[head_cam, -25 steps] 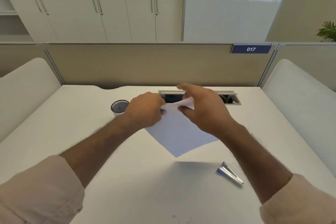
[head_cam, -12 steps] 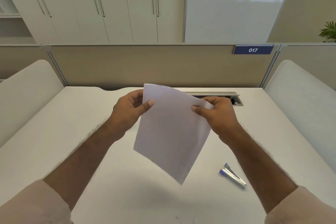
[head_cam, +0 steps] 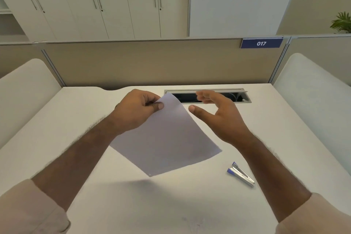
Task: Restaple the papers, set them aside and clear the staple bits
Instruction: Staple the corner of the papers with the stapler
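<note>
Left hand [head_cam: 135, 111] pinches papers [head_cam: 167, 138]; right hand [head_cam: 218, 114] spread.

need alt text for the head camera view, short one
A person's left hand pinches the top corner of the papers above a white desk, while the open right hand hovers beside them, not touching. A blue stapler lies on the desk to the right.
</note>
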A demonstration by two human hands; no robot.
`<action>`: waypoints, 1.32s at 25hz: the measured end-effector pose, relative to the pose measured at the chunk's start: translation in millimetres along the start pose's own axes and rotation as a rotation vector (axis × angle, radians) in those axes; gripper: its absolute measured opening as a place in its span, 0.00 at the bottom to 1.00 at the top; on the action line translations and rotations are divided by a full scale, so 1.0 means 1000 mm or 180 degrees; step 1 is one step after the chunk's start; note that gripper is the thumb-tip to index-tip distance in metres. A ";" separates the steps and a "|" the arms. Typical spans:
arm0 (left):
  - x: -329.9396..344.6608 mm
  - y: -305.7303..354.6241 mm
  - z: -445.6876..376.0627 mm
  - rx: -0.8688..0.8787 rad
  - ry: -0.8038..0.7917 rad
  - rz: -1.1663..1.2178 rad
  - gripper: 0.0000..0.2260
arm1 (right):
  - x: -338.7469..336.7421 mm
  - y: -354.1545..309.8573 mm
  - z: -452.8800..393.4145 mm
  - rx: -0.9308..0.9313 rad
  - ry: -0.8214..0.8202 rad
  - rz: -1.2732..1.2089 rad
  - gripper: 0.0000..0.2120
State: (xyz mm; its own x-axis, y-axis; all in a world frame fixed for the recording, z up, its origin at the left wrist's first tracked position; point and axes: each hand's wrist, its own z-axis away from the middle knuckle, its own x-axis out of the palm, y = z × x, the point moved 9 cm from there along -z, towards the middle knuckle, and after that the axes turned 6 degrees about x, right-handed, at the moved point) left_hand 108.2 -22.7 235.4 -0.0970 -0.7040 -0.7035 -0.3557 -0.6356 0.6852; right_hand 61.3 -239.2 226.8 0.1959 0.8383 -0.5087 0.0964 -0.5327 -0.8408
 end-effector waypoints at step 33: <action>0.026 0.029 0.049 0.0502 0.0066 -0.0411 0.06 | 0.028 0.291 0.073 0.1370 0.0202 0.2344 0.14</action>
State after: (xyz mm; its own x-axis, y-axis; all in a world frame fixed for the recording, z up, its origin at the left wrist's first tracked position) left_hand 49.7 -43.4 227.6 -0.0225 -0.6273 -0.7784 -0.5053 -0.6647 0.5503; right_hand 23.6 -362.0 -46.0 0.1186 0.2806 -0.9525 -0.4535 -0.8381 -0.3034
